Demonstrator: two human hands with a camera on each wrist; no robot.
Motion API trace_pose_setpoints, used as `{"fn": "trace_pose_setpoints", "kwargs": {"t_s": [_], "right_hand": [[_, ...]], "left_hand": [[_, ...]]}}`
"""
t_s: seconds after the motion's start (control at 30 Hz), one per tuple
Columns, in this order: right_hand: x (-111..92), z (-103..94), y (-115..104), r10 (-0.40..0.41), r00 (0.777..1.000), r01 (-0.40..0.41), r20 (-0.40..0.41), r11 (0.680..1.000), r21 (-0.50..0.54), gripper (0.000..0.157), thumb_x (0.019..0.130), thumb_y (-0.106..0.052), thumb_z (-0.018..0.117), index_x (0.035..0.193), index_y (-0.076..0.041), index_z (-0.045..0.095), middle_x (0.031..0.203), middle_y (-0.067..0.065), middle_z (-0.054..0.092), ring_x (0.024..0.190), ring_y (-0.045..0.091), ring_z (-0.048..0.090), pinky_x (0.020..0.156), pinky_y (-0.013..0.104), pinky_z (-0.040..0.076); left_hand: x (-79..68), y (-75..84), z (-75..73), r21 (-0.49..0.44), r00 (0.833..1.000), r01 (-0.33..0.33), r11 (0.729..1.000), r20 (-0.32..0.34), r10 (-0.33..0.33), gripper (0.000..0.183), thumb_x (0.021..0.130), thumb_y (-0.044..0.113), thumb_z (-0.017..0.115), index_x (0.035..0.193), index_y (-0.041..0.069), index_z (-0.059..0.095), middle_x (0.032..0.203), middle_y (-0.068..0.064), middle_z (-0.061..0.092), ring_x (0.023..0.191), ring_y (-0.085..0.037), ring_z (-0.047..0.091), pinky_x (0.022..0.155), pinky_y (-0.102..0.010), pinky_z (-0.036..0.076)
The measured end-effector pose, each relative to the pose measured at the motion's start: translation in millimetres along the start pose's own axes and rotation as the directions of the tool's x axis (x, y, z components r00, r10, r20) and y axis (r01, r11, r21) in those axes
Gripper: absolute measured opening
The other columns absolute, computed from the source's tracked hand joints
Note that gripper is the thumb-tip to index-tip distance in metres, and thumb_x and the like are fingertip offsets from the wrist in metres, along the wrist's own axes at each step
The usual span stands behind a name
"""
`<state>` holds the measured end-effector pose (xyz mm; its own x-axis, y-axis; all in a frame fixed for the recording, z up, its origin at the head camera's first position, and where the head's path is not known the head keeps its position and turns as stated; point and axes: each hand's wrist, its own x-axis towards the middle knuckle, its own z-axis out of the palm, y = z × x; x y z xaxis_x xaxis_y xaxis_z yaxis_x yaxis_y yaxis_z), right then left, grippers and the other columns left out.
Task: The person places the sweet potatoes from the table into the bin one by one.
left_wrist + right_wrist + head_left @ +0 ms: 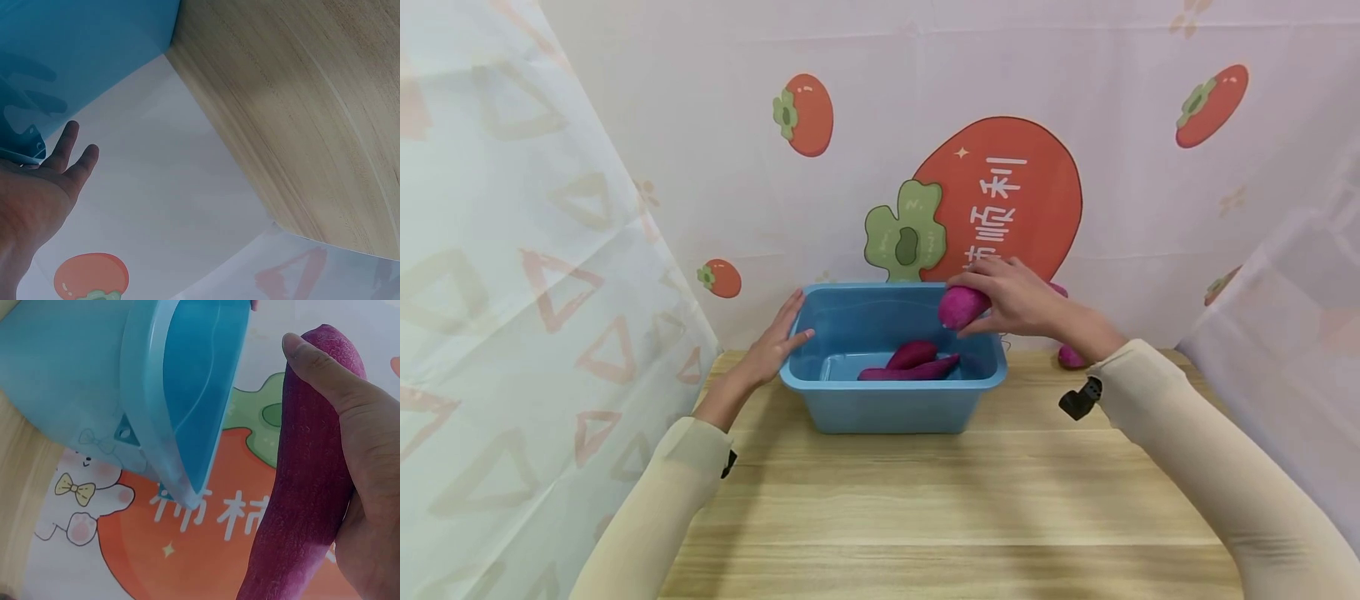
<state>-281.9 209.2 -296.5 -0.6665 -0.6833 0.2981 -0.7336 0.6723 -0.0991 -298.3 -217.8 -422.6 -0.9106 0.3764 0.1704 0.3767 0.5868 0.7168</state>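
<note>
A long purple sweet potato (306, 456) is gripped in my right hand (1018, 300), the thumb lying along its side in the right wrist view. It is held above the right end of a blue plastic bin (887, 410). Inside the bin, two more sweet potatoes lie together on the bottom, one (912, 354) partly behind the other (913, 371). My left hand (771, 348) rests against the bin's left rim with fingers extended. In the left wrist view, two straight fingers (65, 147) show beside the bin wall; the others are hidden.
Behind the right forearm, another sweet potato (1071, 357) lies at the back of the wooden table (925, 508), partly covered. A white cloth backdrop (865, 50) with printed persimmons stands just behind the bin. Similar cloth walls flank the table on both sides.
</note>
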Motion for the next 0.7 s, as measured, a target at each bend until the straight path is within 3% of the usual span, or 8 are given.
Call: {"fn": "trace_pose_setpoints", "kwargs": {"t_s": [0.37,0.7], "right_hand": [[11.1,2.8,-7.9,-0.040,0.999,0.040,0.017,0.999,0.005,0.078,0.071,-0.041,0.099,0.139,-0.014,0.069,0.128,0.013,0.068,0.123,0.033,0.059,0.107,0.060,0.044],[20.5,6.5,-15.8,-0.027,0.998,0.026,0.055,0.999,0.021,0.080,0.072,-0.044,0.097,0.142,-0.017,0.067,0.131,0.012,0.067,0.123,0.031,0.059,0.100,0.056,0.049]], "left_hand": [[-2.3,2.6,-0.4,0.003,1.000,-0.001,1.000,-0.006,0.001,0.077,0.110,0.037,0.045,0.172,0.016,0.004,0.180,-0.004,-0.003,0.164,-0.038,0.001,0.123,-0.076,0.012],[-4.2,4.8,-1.0,-0.002,1.000,0.006,1.000,-0.003,-0.006,0.076,0.111,0.032,0.046,0.172,0.014,0.004,0.180,-0.004,-0.004,0.164,-0.039,0.002,0.123,-0.076,0.012]]}}
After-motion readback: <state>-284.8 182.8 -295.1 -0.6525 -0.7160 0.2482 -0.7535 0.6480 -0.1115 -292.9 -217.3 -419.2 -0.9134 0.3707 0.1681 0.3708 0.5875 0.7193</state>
